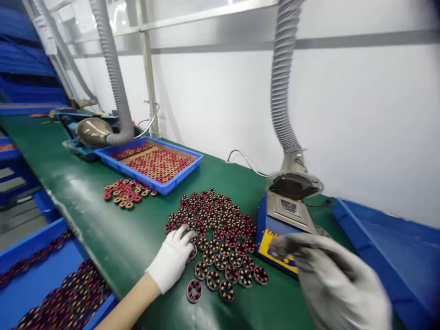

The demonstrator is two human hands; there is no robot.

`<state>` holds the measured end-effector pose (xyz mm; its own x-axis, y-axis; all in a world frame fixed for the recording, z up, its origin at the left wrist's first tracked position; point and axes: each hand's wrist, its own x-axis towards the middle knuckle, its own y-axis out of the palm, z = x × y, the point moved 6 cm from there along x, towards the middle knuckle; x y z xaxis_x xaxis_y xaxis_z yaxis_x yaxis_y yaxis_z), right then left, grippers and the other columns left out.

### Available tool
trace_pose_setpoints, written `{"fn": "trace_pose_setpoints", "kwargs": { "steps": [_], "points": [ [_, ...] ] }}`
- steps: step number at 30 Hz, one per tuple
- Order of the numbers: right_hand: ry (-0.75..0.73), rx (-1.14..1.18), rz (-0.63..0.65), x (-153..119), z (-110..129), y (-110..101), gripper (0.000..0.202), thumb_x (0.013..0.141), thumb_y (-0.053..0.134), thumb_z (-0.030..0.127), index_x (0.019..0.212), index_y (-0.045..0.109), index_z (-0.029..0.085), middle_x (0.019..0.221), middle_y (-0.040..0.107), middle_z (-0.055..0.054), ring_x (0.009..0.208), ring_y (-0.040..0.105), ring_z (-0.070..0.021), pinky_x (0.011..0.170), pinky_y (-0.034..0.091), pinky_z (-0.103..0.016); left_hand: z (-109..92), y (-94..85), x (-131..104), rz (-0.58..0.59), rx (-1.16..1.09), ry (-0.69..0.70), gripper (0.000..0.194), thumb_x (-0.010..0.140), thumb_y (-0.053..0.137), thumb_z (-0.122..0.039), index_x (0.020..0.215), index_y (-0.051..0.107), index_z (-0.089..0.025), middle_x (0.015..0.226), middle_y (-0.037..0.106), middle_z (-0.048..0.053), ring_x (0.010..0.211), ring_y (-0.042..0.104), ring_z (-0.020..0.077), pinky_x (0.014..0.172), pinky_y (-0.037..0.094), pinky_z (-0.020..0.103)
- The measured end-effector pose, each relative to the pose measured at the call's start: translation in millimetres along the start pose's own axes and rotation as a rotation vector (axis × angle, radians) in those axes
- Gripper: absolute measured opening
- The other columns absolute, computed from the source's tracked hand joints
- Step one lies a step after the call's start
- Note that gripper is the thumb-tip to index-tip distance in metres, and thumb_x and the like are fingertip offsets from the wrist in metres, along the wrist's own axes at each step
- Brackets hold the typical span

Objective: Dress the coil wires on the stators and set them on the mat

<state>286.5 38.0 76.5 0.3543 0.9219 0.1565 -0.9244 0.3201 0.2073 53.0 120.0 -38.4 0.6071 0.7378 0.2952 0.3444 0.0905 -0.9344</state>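
My left hand [173,256], in a white glove, lies palm down at the near left edge of a spread of small round ring parts [220,261]. Its fingers are slightly apart and bent, with the tips at the outermost rings. These parts have dark rims with red or tan bits set around the inside. At the lower right is my right hand [338,279], gloved and smeared by motion, with dark stained fingertips. Its thumb and finger come together before a blue and yellow bench device [280,250]; whatever they pinch is too blurred to name. The device has a metal plate on top.
A fume hose [283,82] hangs over the device. A blue tray [165,188] of red and tan rings stands behind a loose pile of similar rings [127,192]. One blue bin [385,256] is right; another [44,238], holding dark rings, is lower left.
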Motion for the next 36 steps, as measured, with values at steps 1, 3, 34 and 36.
{"fn": "trace_pose_setpoints", "kwargs": {
  "steps": [1, 3, 34, 36],
  "points": [
    [-0.078, -0.126, -0.009, 5, 8, 11, 0.018, 0.066, 0.073, 0.037, 0.078, 0.072, 0.023, 0.078, 0.072, -0.004, 0.074, 0.065, -0.0212, 0.069, 0.053, -0.031, -7, -9.0, 6, -0.034, 0.011, 0.02, 0.022, 0.068, 0.053, 0.001, 0.082, 0.055, -0.016, 0.121, 0.052, 0.009, 0.119, 0.035, 0.037, 0.087, 0.039, 0.054],
    [-0.084, -0.252, 0.05, 17, 11, 30, 0.019, 0.069, 0.071, 0.036, 0.08, 0.071, 0.021, 0.082, 0.072, -0.005, 0.077, 0.064, -0.0205, 0.071, 0.051, -0.03, -30, -39.9, 22, -0.18, 0.009, 0.078, 0.024, 0.071, 0.051, 0.0, 0.088, 0.052, -0.017, 0.125, 0.048, 0.009, 0.122, 0.03, 0.0358, 0.088, 0.038, 0.053],
    [-0.406, -0.148, 0.227, 26, 28, 7, 0.028, 0.064, 0.077, 0.025, 0.09, 0.069, 0.03, 0.094, 0.065, -0.003, 0.091, 0.06, -0.0204, 0.081, 0.048, -0.03, -131, -119.5, 89, -0.599, -0.409, 0.561, 0.024, 0.092, 0.037, -0.026, 0.111, 0.049, -0.016, 0.113, 0.054, 0.006, 0.111, 0.043, 0.0203, 0.095, 0.035, 0.036],
    [-0.462, -0.176, 0.214, 23, 31, 6, 0.024, 0.066, 0.076, 0.027, 0.089, 0.07, 0.03, 0.094, 0.065, -0.002, 0.091, 0.06, -0.0202, 0.081, 0.048, -0.03, -132, -122.0, 86, -0.609, -0.372, 0.573, 0.024, 0.089, 0.04, -0.02, 0.11, 0.049, -0.013, 0.114, 0.054, 0.008, 0.113, 0.041, 0.0215, 0.095, 0.034, 0.037]
  ]
}}
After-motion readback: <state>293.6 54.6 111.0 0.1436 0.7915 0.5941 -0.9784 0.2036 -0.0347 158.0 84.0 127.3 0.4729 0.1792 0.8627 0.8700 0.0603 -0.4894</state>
